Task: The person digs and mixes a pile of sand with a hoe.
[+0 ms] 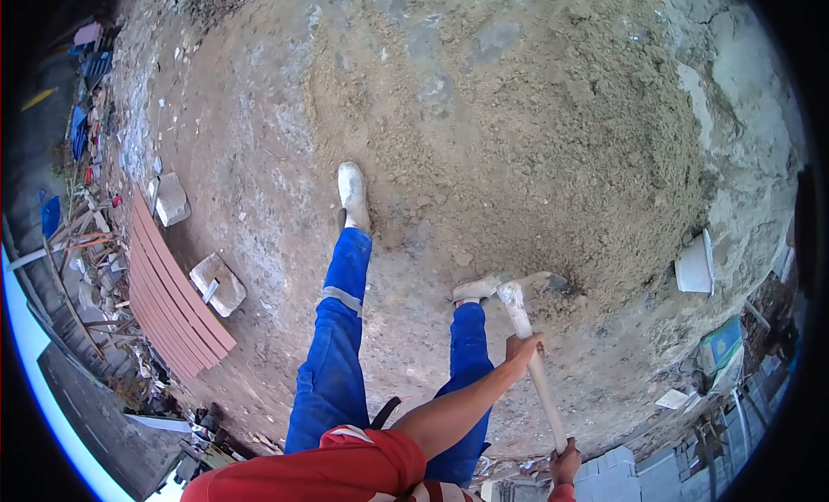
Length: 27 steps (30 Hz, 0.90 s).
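A hoe with a pale, dirt-smeared handle slants down and right across the lower right of the head view. My left hand is wrapped round the upper part of the handle, nearer the head. Near the handle's lower end, my right hand is closed on it. The hoe's dark blade lies at the lower edge of a sandy soil heap, just right of my white boot. My other white boot stands further forward on the dirt.
Reddish slatted panels lie at the left beside two pale blocks. A white bucket lies tilted right of the heap. Debris lines the far left. Grey blocks are at the lower right.
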Available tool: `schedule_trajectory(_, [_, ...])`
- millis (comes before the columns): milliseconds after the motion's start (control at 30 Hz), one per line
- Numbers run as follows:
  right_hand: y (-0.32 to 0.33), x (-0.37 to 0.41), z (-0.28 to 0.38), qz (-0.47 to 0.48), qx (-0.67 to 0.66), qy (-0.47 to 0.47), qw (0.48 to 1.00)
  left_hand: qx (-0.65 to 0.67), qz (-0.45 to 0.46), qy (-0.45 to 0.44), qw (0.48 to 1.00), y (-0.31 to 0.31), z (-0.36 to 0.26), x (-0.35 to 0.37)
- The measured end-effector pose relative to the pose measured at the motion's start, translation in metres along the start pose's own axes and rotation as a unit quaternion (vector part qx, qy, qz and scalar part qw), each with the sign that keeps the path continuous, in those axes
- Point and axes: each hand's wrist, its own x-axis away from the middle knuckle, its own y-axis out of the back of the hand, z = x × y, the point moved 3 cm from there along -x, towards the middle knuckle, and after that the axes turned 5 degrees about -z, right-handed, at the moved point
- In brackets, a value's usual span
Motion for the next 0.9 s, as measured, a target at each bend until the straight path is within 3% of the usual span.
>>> schedule_trajectory(67, [-0.002, 0.0, 0.029, -0.013, 0.003, 0.014, 1.0, 0.001, 0.005, -0.033, 0.999, 0.032, -0.038, -0.017])
schedule_trajectory(100, [0.002, -0.016, 0.076, -0.012, -0.015, 0.038, 0.999, -0.001, 0.022, -0.07, 0.997, 0.041, -0.068, -0.026])
schedule_trajectory(200, [0.0, -0.077, 0.244, -0.013, -0.081, 0.105, 0.991, -0.026, -0.03, -0.187, 0.982, 0.088, -0.248, -0.034])
schedule_trajectory(333, [0.003, -0.161, 0.518, -0.028, -0.206, 0.202, 0.957, -0.089, -0.134, -0.489, 0.858, 0.155, -0.51, -0.021])
schedule_trajectory(400, [0.016, -0.202, 0.648, -0.016, -0.254, 0.242, 0.936, -0.125, -0.155, -0.513, 0.835, 0.184, -0.61, -0.048])
schedule_trajectory(433, [0.02, -0.223, 0.705, -0.015, -0.27, 0.262, 0.926, -0.22, -0.247, -0.544, 0.771, 0.199, -0.648, -0.053])
schedule_trajectory(500, [0.035, -0.251, 0.795, -0.004, -0.236, 0.295, 0.926, -0.299, -0.284, -0.544, 0.73, 0.218, -0.693, -0.067])
schedule_trajectory(567, [0.042, -0.258, 0.841, 0.038, -0.236, 0.26, 0.936, -0.329, -0.291, -0.538, 0.72, 0.238, -0.715, -0.087])
schedule_trajectory(633, [0.032, -0.248, 0.838, 0.046, -0.221, 0.241, 0.944, -0.398, -0.291, -0.529, 0.691, 0.25, -0.711, -0.105])
schedule_trajectory(700, [0.035, -0.232, 0.809, 0.069, -0.196, 0.222, 0.953, -0.332, -0.281, -0.512, 0.741, 0.255, -0.673, -0.106])
schedule_trajectory(900, [0.031, -0.187, 0.667, 0.109, -0.155, 0.194, 0.963, -0.379, -0.257, -0.463, 0.759, 0.208, -0.514, -0.081])
